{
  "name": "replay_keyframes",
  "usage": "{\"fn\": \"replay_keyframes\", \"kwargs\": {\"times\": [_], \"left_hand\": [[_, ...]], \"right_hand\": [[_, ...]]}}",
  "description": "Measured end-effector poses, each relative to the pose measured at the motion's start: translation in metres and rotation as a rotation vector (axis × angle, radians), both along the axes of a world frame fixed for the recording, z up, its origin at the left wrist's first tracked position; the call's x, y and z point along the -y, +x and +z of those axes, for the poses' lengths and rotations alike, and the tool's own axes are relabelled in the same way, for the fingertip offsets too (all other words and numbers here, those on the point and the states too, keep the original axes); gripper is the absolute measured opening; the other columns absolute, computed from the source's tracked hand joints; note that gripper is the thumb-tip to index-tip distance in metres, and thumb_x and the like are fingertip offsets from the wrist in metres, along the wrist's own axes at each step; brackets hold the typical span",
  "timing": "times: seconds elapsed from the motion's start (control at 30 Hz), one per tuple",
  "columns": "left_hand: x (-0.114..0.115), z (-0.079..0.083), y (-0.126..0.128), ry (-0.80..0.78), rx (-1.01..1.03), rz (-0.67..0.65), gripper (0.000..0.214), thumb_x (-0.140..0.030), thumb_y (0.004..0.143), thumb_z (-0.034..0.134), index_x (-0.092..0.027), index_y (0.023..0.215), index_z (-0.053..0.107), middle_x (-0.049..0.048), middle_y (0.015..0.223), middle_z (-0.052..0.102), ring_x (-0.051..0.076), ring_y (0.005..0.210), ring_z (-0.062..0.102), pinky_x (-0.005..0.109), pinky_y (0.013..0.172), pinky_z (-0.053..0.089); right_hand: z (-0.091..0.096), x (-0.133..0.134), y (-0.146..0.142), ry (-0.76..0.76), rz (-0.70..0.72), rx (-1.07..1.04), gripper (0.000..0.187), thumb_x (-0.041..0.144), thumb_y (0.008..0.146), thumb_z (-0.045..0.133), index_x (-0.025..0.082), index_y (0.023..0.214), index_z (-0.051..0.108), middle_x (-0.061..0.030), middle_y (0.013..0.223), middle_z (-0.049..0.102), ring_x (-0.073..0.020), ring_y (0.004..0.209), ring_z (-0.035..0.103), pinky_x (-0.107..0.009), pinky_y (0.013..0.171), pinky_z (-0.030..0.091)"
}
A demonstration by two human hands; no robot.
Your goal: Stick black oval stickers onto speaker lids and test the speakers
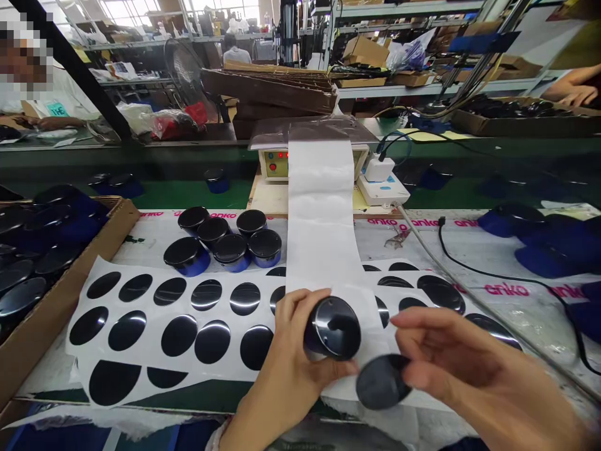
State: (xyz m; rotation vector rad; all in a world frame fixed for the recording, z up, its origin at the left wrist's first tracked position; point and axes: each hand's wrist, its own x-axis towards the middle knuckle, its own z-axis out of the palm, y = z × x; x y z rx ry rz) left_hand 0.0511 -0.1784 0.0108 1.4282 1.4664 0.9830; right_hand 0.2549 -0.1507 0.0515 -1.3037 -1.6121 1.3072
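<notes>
My left hand [293,351] is wrapped round a short round cup-shaped part [334,329] with a glossy black top and blue lower side. Beside it, my right hand [451,360] pinches a dark round sticker [382,381] at its edge, just below and right of the black top and apart from it. The sticker's face looks matt grey-black and a little blurred. Under my hands lie white backing sheets [181,274] bearing rows of glossy black round stickers [212,341]. A white strip [319,232] runs down from a machine towards my left hand.
Several black-topped blue parts [230,248] stand beyond the sheets. A cardboard box [106,235] of similar parts is at left; more blue parts [554,244] lie at right. A machine [275,164], a white power strip [385,190] and cables sit behind. Other people are across the bench.
</notes>
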Motion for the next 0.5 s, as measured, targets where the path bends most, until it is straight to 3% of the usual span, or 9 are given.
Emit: {"fn": "replay_keyframes", "kwargs": {"times": [0.13,0.3,0.5], "left_hand": [[0.001,-0.009,0.002,0.028,-0.143,-0.014,0.068,-0.030,0.068,0.081,-0.035,0.126,0.046,0.0015,0.129,0.053,0.027,0.124,0.043,0.045,0.105,0.035],[-0.001,-0.011,0.005,0.043,-0.195,-0.047,0.071,-0.028,0.068,0.081,-0.036,0.128,0.043,-0.0005,0.127,0.055,0.027,0.120,0.046,0.046,0.103,0.036],[-0.001,-0.010,0.005,0.055,-0.226,-0.053,0.068,-0.029,0.070,0.079,-0.036,0.127,0.041,-0.0014,0.124,0.057,0.026,0.117,0.049,0.045,0.101,0.037]], "right_hand": [[-0.016,-0.012,-0.018,-0.119,-0.083,-0.076,0.031,0.049,0.073,0.070,0.021,0.066,0.061,0.0000,0.063,0.052,-0.0126,0.056,0.047,-0.023,0.047,0.043],[-0.039,-0.016,-0.032,-0.102,-0.101,-0.241,0.032,0.046,0.081,0.064,0.020,0.065,0.056,-0.0017,0.083,0.049,-0.0146,0.076,0.050,-0.025,0.064,0.045],[-0.048,-0.013,-0.037,-0.162,-0.099,-0.281,0.028,0.041,0.083,0.064,0.021,0.066,0.056,-0.0010,0.089,0.049,-0.0153,0.083,0.050,-0.026,0.073,0.044]]}}
